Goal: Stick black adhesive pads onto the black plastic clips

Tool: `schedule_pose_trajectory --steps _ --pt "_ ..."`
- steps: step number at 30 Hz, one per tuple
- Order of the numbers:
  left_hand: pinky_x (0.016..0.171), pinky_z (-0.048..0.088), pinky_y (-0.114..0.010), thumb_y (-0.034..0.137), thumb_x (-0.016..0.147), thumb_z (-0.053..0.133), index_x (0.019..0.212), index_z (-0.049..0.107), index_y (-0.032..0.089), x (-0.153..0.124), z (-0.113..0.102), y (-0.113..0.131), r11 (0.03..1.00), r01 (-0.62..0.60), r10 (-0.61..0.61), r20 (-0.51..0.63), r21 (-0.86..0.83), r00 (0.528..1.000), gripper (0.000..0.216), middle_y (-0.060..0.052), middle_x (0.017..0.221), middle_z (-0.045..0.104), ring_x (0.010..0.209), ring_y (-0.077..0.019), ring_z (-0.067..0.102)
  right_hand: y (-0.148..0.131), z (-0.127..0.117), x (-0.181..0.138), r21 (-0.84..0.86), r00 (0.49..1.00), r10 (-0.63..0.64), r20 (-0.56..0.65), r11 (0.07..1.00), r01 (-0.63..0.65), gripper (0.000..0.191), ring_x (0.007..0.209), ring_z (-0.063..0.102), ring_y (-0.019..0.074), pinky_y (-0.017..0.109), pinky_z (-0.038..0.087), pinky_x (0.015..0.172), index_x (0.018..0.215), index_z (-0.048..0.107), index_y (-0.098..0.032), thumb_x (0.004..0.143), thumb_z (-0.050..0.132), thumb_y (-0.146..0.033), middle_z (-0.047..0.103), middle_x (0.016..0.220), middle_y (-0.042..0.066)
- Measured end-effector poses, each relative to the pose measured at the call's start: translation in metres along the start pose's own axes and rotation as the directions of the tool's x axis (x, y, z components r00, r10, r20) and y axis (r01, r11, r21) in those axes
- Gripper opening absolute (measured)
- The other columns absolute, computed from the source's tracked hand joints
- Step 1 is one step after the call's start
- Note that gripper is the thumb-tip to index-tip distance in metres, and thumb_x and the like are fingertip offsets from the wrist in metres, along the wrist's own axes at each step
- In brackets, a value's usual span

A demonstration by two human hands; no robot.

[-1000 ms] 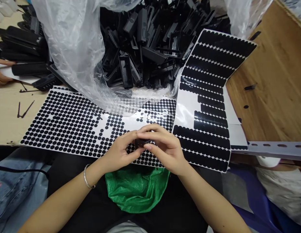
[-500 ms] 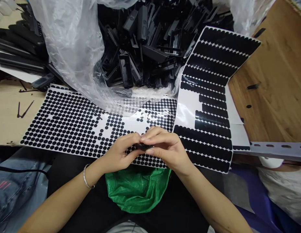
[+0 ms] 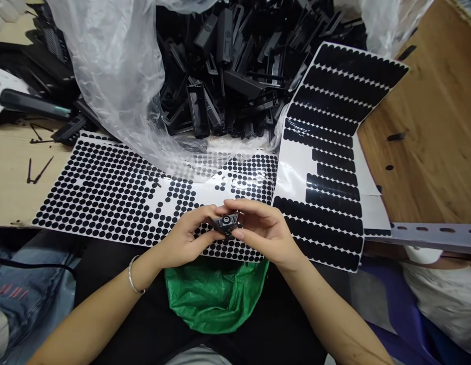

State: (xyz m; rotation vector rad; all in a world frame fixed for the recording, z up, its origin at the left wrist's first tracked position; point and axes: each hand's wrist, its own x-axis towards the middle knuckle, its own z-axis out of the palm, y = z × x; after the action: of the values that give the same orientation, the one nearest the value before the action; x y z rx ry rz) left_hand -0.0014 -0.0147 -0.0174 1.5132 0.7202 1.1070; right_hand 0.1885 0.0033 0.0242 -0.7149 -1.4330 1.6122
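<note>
Between my two hands is a small black plastic part (image 3: 226, 221) with a round ring on its visible face. My left hand (image 3: 192, 234) pinches it from the left, thumb below and fingers above. My right hand (image 3: 263, 229) grips its right side between thumb and fingertips. Fingers hide some of the part. Beneath the hands lies a white sheet of round black stickers (image 3: 106, 195), with bare patches where dots are gone. To the right is a folded sheet with rows of black stickers (image 3: 322, 223), partly peeled.
Behind the sheets, a clear plastic bag (image 3: 117, 76) spills many black plastic housings (image 3: 199, 109). More black parts (image 3: 35, 104) lie at left, near thin black pieces (image 3: 39, 172). A green bag (image 3: 216, 299) hangs at the table's front edge. A wooden board (image 3: 429, 126) is at right.
The black part has turned in my hands, so its face with the ring now shows. My right fingers have shifted slightly. At far left, a long black piece and the white paper have moved.
</note>
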Motion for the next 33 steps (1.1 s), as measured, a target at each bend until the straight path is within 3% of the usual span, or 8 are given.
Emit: schedule_pose_trajectory --steps 5,8,12,18,24,27,30,33 --pt "0.088 0.053 -0.031 0.018 0.089 0.061 0.1 0.06 0.026 0.0 0.0 0.004 0.994 0.103 -0.102 0.02 -0.038 0.995 0.013 -0.003 0.105 0.067 0.098 -0.0179 0.065 -0.001 0.004 0.0 -0.034 0.999 -0.017 -0.041 0.999 0.016 0.033 0.112 0.067 0.0198 0.039 0.056 0.098 0.114 0.07 -0.032 0.085 0.07 -0.017 0.072 0.116 0.002" --pt "0.083 0.054 -0.029 0.024 0.09 0.061 0.111 0.058 0.026 0.001 0.001 0.005 0.969 0.219 -0.215 0.043 -0.112 0.976 0.021 -0.003 0.1 0.064 0.091 -0.0169 0.064 0.002 0.007 0.001 -0.089 0.994 0.017 -0.11 0.996 -0.027 0.029 0.112 0.067 0.0205 0.037 0.059 0.093 0.112 0.07 -0.029 0.085 0.069 -0.018 0.071 0.118 0.004" --pt "0.084 0.051 -0.029 0.031 0.089 0.062 0.119 0.057 0.026 0.005 0.003 0.0 0.919 0.272 -0.278 0.019 -0.287 0.96 0.031 -0.004 0.105 0.062 0.096 -0.018 0.061 0.009 0.009 0.002 -0.113 0.986 0.084 -0.144 0.989 -0.1 0.048 0.121 0.062 0.0242 0.035 0.062 0.086 0.131 0.058 -0.028 0.085 0.068 -0.019 0.068 0.126 0.008" --pt "0.064 0.044 -0.023 0.039 0.082 0.069 0.079 0.054 0.019 0.011 0.007 -0.006 0.834 0.334 -0.422 -0.117 -0.44 0.899 0.025 0.003 0.07 0.05 0.065 -0.0107 0.05 0.011 0.011 0.004 -0.129 0.994 0.107 0.015 0.986 -0.104 0.072 0.139 0.044 0.0237 0.033 0.058 0.093 0.149 0.032 -0.034 0.087 0.061 -0.012 0.048 0.149 0.008" --pt "0.074 0.049 -0.024 0.031 0.077 0.075 0.105 0.058 0.021 0.015 0.006 -0.004 0.76 0.398 -0.516 -0.105 -0.514 0.85 0.035 -0.002 0.098 0.063 0.087 -0.0144 0.06 0.009 0.001 0.004 -0.187 0.987 0.136 0.091 0.975 -0.117 0.086 0.142 0.038 0.0239 0.043 0.047 0.108 0.152 0.02 -0.04 0.084 0.067 -0.017 0.033 0.158 0.007" --pt "0.084 0.049 -0.026 0.025 0.075 0.077 0.112 0.056 0.022 0.016 0.004 -0.005 0.749 0.394 -0.521 -0.108 -0.532 0.847 0.043 -0.003 0.11 0.064 0.102 -0.0164 0.061 0.01 -0.011 0.005 -0.229 0.992 0.129 0.007 0.966 -0.124 0.082 0.138 0.044 0.0252 0.05 0.043 0.11 0.15 0.024 -0.041 0.083 0.07 -0.025 0.037 0.155 0.006" --pt "0.086 0.049 -0.026 0.024 0.077 0.075 0.112 0.055 0.023 0.017 0.003 -0.005 0.736 0.403 -0.539 -0.112 -0.544 0.834 0.041 -0.003 0.112 0.064 0.105 -0.0164 0.06 0.014 -0.024 0.008 -0.424 0.972 0.092 -0.215 0.888 -0.178 0.059 0.133 0.048 0.0268 0.053 0.044 0.108 0.145 0.038 -0.038 0.09 0.061 -0.033 0.046 0.148 0.008" --pt "0.078 0.05 -0.024 0.023 0.079 0.071 0.113 0.056 0.023 0.016 0.003 -0.005 0.693 0.408 -0.6 -0.162 -0.595 0.783 0.037 -0.001 0.106 0.064 0.094 -0.0145 0.062 0.019 -0.035 0.011 -0.714 0.958 0.027 -0.286 0.66 -0.232 0.045 0.135 0.045 0.0307 0.059 0.037 0.112 0.136 0.052 -0.028 0.092 0.056 -0.037 0.051 0.143 0.011"
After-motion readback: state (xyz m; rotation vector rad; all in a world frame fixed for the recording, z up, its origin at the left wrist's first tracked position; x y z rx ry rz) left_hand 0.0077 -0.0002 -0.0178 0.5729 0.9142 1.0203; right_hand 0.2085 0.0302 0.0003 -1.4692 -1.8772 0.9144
